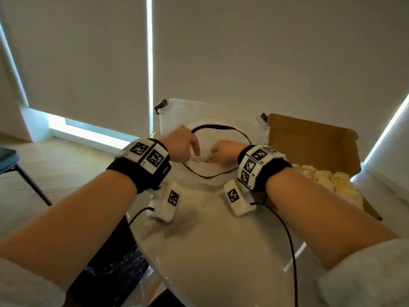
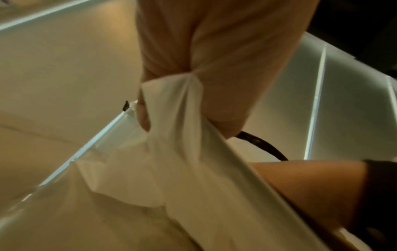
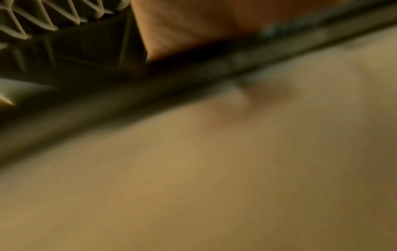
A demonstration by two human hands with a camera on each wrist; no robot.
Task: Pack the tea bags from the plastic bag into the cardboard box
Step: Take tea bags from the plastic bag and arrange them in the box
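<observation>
A white plastic bag (image 1: 210, 173) with a black rim stands open inside a clear bin (image 1: 174, 114). My left hand (image 1: 183, 145) grips a bunched fold of the bag (image 2: 182, 152) at its left edge; the left wrist view shows the plastic squeezed in my left hand (image 2: 214, 51). My right hand (image 1: 223, 151) is down in the bag's mouth with its fingers curled, and a bit of pale yellow tea bag (image 1: 208, 160) shows under them. The brown cardboard box (image 1: 309, 138) lies open at the right, holding several yellow tea bags (image 1: 327, 180). The right wrist view is blurred.
The bin and box sit on a white round table (image 1: 210, 251). A dark chair (image 1: 8, 160) stands on the floor at the far left. Black cables (image 1: 287, 235) run from the wrist units across the table. Blinds cover the windows behind.
</observation>
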